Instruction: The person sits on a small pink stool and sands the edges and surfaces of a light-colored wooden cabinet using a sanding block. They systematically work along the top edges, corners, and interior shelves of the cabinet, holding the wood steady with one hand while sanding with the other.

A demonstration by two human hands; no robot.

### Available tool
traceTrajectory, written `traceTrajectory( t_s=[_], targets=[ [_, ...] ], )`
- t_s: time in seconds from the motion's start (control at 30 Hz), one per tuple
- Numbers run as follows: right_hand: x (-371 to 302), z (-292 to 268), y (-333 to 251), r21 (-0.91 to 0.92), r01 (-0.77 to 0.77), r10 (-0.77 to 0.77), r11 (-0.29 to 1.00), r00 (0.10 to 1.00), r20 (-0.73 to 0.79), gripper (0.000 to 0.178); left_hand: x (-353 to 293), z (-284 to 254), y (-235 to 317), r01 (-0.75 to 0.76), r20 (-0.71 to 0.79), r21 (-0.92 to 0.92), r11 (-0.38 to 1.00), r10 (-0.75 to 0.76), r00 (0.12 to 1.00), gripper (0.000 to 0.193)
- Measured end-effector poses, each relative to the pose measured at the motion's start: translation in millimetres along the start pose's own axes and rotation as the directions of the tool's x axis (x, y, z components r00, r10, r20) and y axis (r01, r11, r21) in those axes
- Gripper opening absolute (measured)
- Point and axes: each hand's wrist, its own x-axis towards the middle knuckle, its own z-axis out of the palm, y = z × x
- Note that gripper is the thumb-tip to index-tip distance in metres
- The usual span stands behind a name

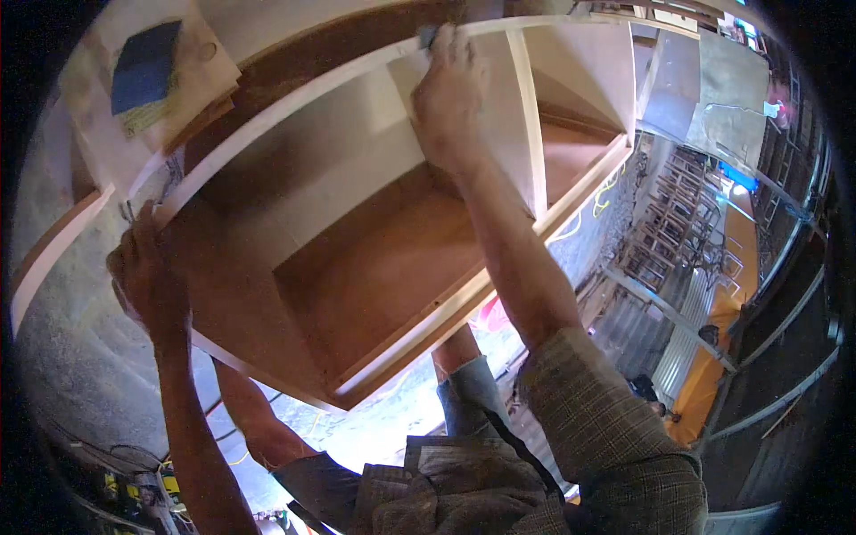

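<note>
A wooden cabinet carcass [383,263], with open compartments and pale edge strips, lies tilted across the middle of the view. My left hand [147,276] is at its left corner, fingers closed round the end of the edge strip. On the far edge strip [330,71] rests my right hand [450,111], slightly blurred, its fingers bent over a small dark pad [428,37]. Most of that pad is hidden, so its kind cannot be told. An upright divider [526,116] stands just right of my right hand.
A dark blue sheet [147,67] lies on thin boards [209,58] at the far left. A curved-looking wooden rail [58,241] is left of the cabinet. Stacked wooden frames [669,218], corrugated sheeting [687,330] and a yellow cord [604,198] are at the right.
</note>
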Motion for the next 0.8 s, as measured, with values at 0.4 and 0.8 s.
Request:
traceTrajectory(
  t_s=[0.4, 0.8],
  targets=[
    [-21.0, 5.2, -12.5, -0.036, 0.113, -0.116, 0.993, 0.99, -0.077, 0.057, -3.3, -6.9, 10.0, 0.057, 0.008, 0.062, 0.996, -0.058, 0.998, 0.034],
    [18.7, 29.3, 30.1, -0.125, 0.149, -0.162, 0.981, 0.982, -0.101, 0.053, -0.3, -1.3, 5.9, 0.008, -0.051, 0.021, 1.0, -0.007, 0.999, 0.036]
  ],
)
